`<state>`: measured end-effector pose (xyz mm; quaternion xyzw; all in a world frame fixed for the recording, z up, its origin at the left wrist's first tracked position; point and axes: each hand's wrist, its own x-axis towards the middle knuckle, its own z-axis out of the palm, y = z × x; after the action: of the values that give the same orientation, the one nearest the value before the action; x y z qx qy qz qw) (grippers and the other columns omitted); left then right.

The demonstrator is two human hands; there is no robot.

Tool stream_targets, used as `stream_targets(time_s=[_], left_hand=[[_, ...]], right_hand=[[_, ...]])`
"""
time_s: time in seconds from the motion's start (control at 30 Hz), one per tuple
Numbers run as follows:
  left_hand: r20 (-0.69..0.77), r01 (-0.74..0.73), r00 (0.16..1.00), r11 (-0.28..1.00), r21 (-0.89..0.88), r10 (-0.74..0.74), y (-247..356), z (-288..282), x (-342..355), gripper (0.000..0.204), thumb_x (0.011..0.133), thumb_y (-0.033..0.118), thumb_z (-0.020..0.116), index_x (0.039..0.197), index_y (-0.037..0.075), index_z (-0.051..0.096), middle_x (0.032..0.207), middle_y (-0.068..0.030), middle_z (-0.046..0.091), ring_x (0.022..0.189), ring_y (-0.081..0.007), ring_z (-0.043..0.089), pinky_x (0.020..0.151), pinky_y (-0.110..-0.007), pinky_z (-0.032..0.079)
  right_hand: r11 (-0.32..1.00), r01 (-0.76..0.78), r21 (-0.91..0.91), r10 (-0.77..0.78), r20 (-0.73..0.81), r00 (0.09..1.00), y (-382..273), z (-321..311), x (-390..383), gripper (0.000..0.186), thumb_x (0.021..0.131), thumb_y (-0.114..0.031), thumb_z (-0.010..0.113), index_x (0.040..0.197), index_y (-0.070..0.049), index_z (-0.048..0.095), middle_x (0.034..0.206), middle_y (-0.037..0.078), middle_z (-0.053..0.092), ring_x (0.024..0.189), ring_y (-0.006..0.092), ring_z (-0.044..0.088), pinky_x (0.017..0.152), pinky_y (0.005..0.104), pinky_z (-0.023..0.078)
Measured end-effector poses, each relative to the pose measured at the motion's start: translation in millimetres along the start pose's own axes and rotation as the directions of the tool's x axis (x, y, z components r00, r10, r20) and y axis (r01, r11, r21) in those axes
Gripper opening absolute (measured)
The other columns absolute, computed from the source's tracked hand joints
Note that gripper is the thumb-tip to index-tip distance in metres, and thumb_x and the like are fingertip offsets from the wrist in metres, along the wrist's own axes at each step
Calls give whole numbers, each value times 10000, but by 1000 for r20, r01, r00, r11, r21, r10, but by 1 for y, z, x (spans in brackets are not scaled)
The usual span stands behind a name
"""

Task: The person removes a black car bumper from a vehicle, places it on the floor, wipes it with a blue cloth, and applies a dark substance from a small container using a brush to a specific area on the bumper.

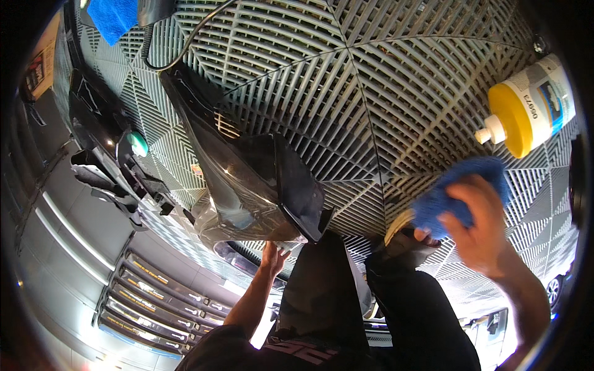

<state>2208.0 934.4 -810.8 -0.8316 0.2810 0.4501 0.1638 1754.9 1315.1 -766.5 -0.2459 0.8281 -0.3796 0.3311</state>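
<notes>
Gripping a blue cloth (455,191) at about four o'clock, the right hand (479,232) is closed around it. The left hand (273,256), fingers spread, is pressed against the lower edge of a glossy black panel (247,185) near centre. Farther off, at two o'clock, a white bottle with a yellow cap (532,108) is seen lying on the grid floor (383,93). Another blue cloth (112,17) lies at eleven o'clock.

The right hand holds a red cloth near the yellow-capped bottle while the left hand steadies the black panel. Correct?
Not quite: in the head view the cloth in the right hand is blue. The yellow-capped bottle, left hand and black panel are as stated.
</notes>
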Motion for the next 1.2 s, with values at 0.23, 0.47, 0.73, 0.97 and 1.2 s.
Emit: stream_targets(time_s=[0.23, 0.47, 0.73, 0.97, 1.2], left_hand=[[115, -53, 992, 996, 65, 45, 6, 30, -2, 573, 958, 450, 586, 1439, 207, 388, 1489, -82, 389, 1354, -360, 395, 1099, -653, 298], [220, -92, 973, 988, 121, 64, 5, 28, -1, 719, 865, 562, 675, 1439, 212, 422, 1515, -55, 378, 1416, -334, 317, 1093, -691, 239], [200, -75, 979, 990, 115, 51, 14, 34, -12, 570, 929, 418, 627, 1418, 186, 449, 1424, -69, 492, 1319, -306, 448, 1061, -656, 321], [183, -56, 983, 987, 150, 28, 7, 28, -1, 601, 903, 437, 670, 1410, 167, 490, 1400, -85, 525, 1311, -296, 463, 1065, -651, 292], [235, -79, 971, 989, 121, 48, 19, 43, -22, 450, 969, 369, 629, 1347, 131, 574, 1287, -91, 613, 1146, -255, 603, 990, -458, 476]], right_hand=[[871, 118, 478, 37, -302, 953, -64, 86, 143, 294, 873, -104, 698, 1129, 5, 604, 1030, 179, 650, 881, 279, 643, 812, 332, 508], [899, 120, 420, -83, -104, 991, -66, 102, 166, 239, 892, -170, 652, 1086, -30, 643, 966, 181, 644, 883, 380, 659, 787, 458, 535], [998, -23, 57, -2, 409, 912, -63, 57, 116, 216, 875, -197, 633, 995, -27, 689, 907, 151, 625, 874, 339, 673, 771, 430, 557], [573, -103, 813, 120, 41, 992, -67, 106, 149, 281, 933, -210, 568, 1032, 31, 675, 917, 185, 669, 860, 263, 663, 786, 383, 521], [-43, -441, 896, 205, 440, 874, -63, 135, 166, 321, 963, -243, 584, 1069, 40, 693, 903, 92, 703, 795, 167, 614, 773, 317, 490]])
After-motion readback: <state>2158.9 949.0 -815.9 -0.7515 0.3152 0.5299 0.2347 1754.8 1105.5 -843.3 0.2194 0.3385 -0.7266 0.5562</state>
